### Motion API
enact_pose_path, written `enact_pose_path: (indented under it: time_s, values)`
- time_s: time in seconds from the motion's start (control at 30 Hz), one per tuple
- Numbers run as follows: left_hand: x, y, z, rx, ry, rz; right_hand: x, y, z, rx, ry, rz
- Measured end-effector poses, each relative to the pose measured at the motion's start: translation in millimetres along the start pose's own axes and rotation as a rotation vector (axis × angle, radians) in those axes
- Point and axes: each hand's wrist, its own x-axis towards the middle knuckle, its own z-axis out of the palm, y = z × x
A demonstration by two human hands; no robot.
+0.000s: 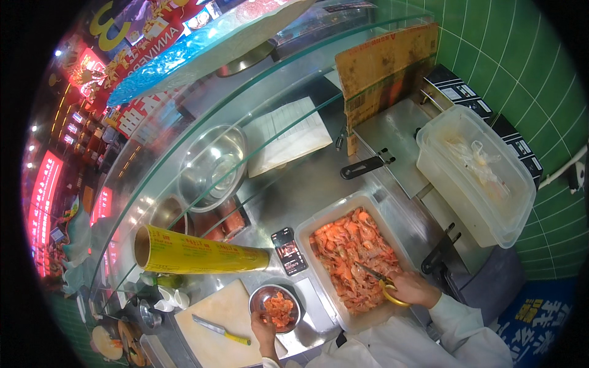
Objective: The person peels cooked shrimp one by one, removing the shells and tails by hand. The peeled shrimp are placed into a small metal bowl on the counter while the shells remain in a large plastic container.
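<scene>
My right hand [411,288] grips a pair of scissors [389,287] with gold-coloured handles, its blades over a white plastic tub [305,234] full of orange shrimp [352,257]. My left hand [263,329] is at the near left rim of a small steel bowl [298,301] that holds orange shrimp pieces [279,309]. Its fingers reach over the rim beside the pieces; whether they pinch one cannot be told. The bowl stands at the right edge of a cutting board [230,303], on which lies a knife [216,327] with a yellow handle.
A yellow roll of wrap film [198,252] lies behind the board, with a phone [289,250] at its right end. Farther back are a large steel bowl [214,168], papers [290,138] and a cardboard sheet [386,76]. An empty-looking translucent container [455,202] stands at right, beside black handles [363,168].
</scene>
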Motion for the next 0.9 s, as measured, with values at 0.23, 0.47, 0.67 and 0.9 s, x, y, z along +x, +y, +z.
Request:
enact_pose_path:
  time_s: [0.23, 0.47, 0.67, 0.9]
  values:
    - [10, 42, -14, -0.157, 0.029, -0.019, -5, -15, -21, 0.011, -0.122, 0.058]
    - [-14, 190, 16, -0.476, -0.21, 0.271, -7, -12, -20, 0.254, 0.008, 0.079]
    - [-10, 239, 58, -0.12, -0.487, 0.537, -14, 1, -15, 0.349, 0.013, 0.077]
    - [-4, 230, 74, -0.01, -0.436, 0.728, -26, -4, -18, 0.34, 0.041, 0.098]
